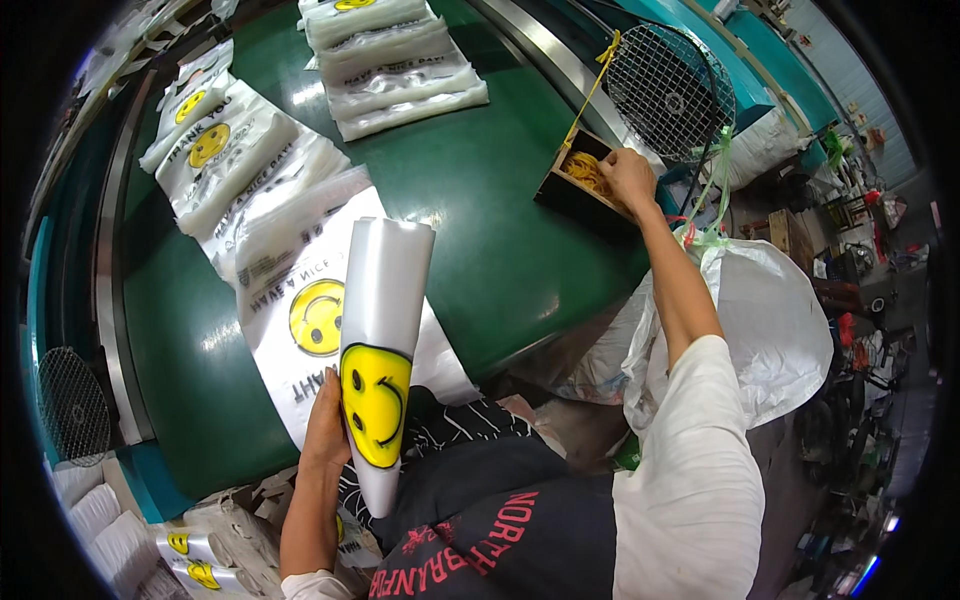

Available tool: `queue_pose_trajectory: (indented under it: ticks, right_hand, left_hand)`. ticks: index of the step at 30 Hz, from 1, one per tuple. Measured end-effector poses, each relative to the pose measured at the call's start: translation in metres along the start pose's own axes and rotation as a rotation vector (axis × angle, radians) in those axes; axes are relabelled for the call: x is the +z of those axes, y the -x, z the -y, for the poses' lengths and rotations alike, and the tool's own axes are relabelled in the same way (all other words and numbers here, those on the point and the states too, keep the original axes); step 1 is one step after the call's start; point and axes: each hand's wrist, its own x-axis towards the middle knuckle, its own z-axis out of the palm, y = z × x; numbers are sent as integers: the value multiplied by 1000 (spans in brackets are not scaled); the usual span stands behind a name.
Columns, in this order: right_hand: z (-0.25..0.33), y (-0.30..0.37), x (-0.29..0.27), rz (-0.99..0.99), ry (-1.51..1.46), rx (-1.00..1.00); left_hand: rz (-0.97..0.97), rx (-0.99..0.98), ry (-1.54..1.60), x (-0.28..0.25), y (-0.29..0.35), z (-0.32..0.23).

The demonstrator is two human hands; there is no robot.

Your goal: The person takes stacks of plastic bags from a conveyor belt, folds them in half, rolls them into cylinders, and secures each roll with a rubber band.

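My left hand (325,425) is wrapped round a rolled bundle of white plastic bags (388,285) with a yellow smiley face on it. The roll stands nearly upright in front of my body. My right hand (630,178) reaches out to the far right, fingertips pinched at the yellow rubber bands (583,170). These lie in a small open dark box (600,212) at the edge of the green belt. Under and behind the roll, a flat printed bag (285,375) hangs over the belt's near edge.
Overlapping stacks of printed bags (225,165) and another stack (400,85) lie on the green belt table (500,250). Round fan guards (670,90) stand at right and lower left. A large white sack (770,335) is beside my right arm. Rolled bundles (190,560) sit at lower left.
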Motion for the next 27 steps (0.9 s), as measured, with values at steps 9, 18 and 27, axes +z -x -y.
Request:
queue_pose_trajectory:
  ticks: [9,18,27]
  right_hand:
    - [39,42,-66,-95,-111,-335]
    - [155,182,-79,786,-740,-669]
    - [169,182,-48,1161,-1616,-513]
  left_hand:
    - [45,301,-129,51,-1,-8]
    - [181,382,-318,60,-4,10]
    - [9,856,-954,-5,97,-16]
